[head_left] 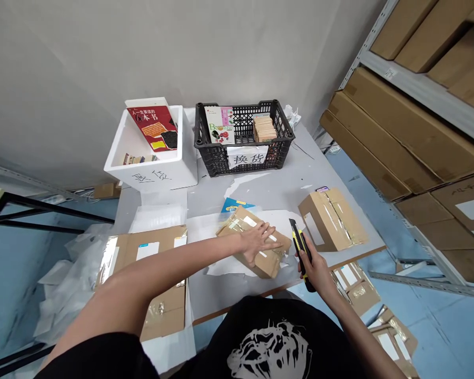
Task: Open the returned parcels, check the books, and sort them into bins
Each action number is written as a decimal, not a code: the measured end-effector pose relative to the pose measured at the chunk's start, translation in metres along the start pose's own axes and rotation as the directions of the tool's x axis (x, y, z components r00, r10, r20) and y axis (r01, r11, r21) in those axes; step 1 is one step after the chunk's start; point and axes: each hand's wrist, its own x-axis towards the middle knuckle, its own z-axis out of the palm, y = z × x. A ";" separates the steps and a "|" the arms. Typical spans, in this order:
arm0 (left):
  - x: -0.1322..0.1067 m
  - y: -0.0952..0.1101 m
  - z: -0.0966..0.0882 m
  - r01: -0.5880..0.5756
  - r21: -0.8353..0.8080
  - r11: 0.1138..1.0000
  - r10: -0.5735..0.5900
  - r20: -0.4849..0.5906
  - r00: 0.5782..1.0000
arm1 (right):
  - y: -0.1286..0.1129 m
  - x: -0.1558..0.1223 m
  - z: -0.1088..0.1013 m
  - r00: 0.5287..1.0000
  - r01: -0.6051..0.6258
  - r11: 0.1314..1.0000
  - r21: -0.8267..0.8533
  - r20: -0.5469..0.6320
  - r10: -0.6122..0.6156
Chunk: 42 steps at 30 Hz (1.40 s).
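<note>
A person stands at a grey bench (213, 197) with the left arm stretched across it and the left hand (258, 241) laid flat on a taped cardboard parcel (263, 266). The fingers (270, 234) are open and spread, bearing down so that the parcel stays pinned on a sheet of white paper (221, 266) instead of sliding. The right hand (315, 268) sits just beside the parcel, its fingers closed firmly around a yellow-and-black utility knife (299, 245), which is held upright with its tip raised, clear of the cardboard. A second taped parcel (332, 221) lies near the knife, leaving only a narrow gap for the right hand to move in. The near bench edge (284, 287) runs close below the hands, and flattened cartons (355, 289) lie on the blue floor (438, 326) beyond it. A large flat carton (150, 258) lies under the left forearm. Toward the wall, well back from the hands, stand a black plastic crate (245, 105) holding books and a white foam box (154, 176) holding a red book (152, 129), while metal shelving (418, 89) loaded with cartons rises on the right
</note>
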 end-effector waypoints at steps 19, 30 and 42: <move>-0.069 0.034 0.044 0.658 -0.378 0.652 -0.693 -0.649 0.314 | -0.097 0.059 0.007 0.810 0.575 0.743 -0.344 0.366 -0.458; -0.062 0.030 0.046 0.589 -0.421 0.690 -0.654 -0.711 0.259 | -0.111 0.055 0.009 0.799 0.575 0.733 -0.364 0.440 -0.409; -0.062 0.030 0.055 0.622 -0.480 0.619 -0.739 -0.625 0.252 | -0.109 0.048 0.006 0.795 0.576 0.700 -0.422 0.490 -0.358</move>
